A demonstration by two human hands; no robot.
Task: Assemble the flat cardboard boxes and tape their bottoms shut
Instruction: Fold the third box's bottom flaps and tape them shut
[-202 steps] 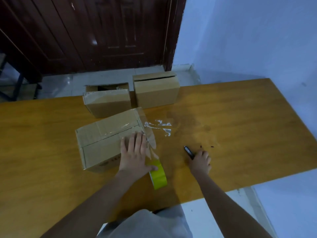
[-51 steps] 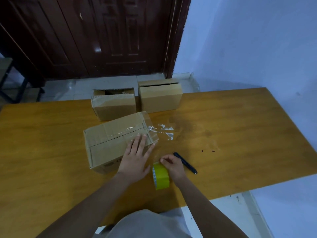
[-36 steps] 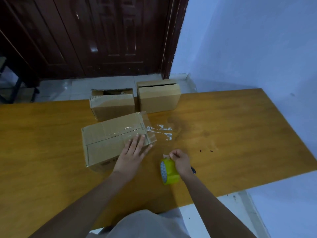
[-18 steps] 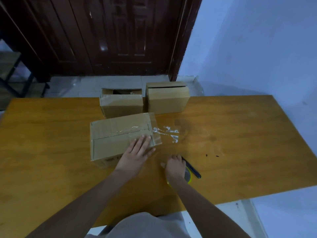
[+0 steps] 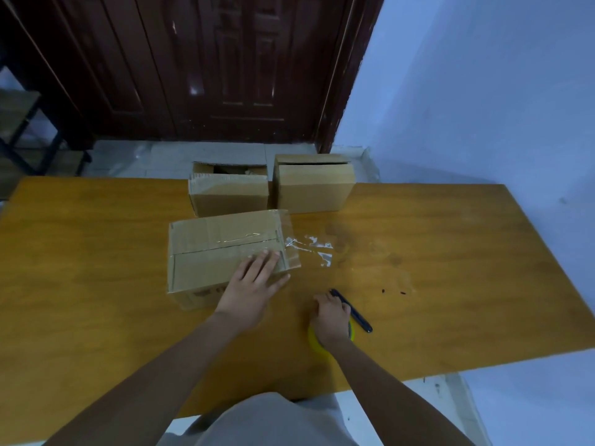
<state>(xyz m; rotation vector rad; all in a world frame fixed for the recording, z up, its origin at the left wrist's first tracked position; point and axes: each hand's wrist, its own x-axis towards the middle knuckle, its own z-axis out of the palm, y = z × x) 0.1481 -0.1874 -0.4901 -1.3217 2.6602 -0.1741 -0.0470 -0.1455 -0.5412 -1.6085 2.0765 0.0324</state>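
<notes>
- Three cardboard boxes sat on the wooden table (image 5: 450,252): the nearest box (image 5: 222,252), seam up and taped, with two finished boxes (image 5: 270,188) just behind it.
- The left hand (image 5: 254,284) lay flat on that box, fingers straight and slightly spread.
- The right hand (image 5: 331,320) covered the yellow tape roll (image 5: 314,342), fingers loosely curled toward the black cutter (image 5: 352,312); whether they touched it I could not tell.
- Judged best: keep the box pinned, slice the trailing clear tape (image 5: 309,249) close to the box corner.
- Open tabletop lay to the right; the roll sat near the front edge.
</notes>
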